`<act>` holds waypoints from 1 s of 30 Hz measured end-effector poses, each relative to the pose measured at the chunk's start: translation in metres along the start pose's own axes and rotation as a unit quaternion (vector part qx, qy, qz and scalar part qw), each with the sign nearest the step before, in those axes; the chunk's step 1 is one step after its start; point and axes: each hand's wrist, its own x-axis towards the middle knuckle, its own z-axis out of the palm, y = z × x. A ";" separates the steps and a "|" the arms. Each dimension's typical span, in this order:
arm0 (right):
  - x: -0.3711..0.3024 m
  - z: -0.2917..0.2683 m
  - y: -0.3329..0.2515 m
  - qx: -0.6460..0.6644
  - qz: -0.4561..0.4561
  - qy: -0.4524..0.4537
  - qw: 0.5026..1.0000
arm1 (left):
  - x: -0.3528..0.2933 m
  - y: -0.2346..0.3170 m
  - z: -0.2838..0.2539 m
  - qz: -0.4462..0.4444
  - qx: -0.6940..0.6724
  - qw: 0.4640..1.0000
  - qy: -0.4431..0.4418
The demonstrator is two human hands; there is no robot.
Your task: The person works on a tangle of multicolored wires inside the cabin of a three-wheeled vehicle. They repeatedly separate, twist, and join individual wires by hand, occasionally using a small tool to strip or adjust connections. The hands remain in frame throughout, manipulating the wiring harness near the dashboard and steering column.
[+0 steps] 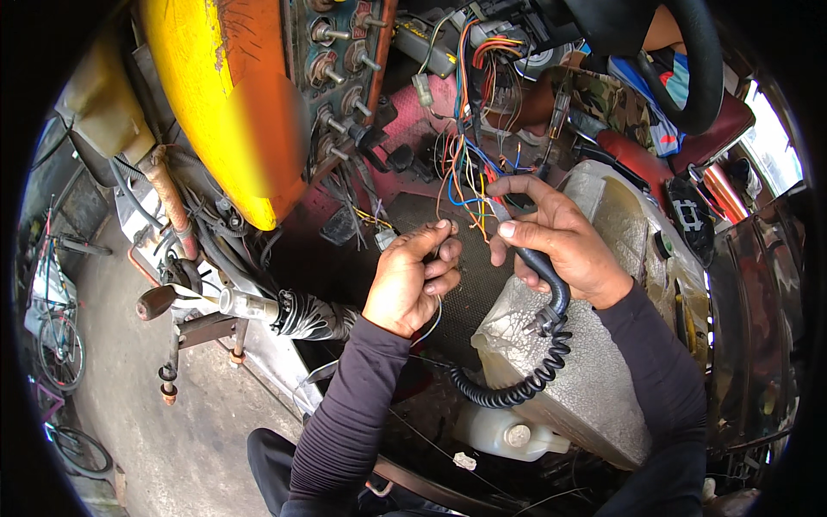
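Two bare hands are close together, but they do not touch. With its thumb and bent fingers, the right hand [564,246] grips a black handle [543,265]. That handle is just beside the loose wires [472,121], and a curly black cord [517,394] hangs from its low end. The left hand [410,280] has its fingers curled in and its thumb on top; I cannot tell if it pinches something. A thin pale wire [431,330] pokes out under it. Below the cord is a white plastic jug [493,432] with a round cap. A gray, wrinkly cover [594,379] is near the right arm. Past the fingertips, the loose wires are blue, orange, red and white. Higher up are a yellow and orange panel [194,95], some metal switches [327,69] and a black steering wheel [710,76]. Far off on the left are some bikes [62,349].
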 end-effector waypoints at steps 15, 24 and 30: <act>0.000 0.000 0.001 -0.004 0.023 0.007 1.000 | -0.003 0.001 0.004 0.004 -0.002 1.000 -0.006; 0.000 -0.003 0.005 -0.002 0.017 0.000 1.000 | 0.000 0.001 0.000 -0.007 -0.017 1.000 -0.010; 0.001 -0.002 0.003 0.007 0.017 -0.001 1.000 | -0.001 0.002 -0.001 -0.004 -0.013 1.000 -0.016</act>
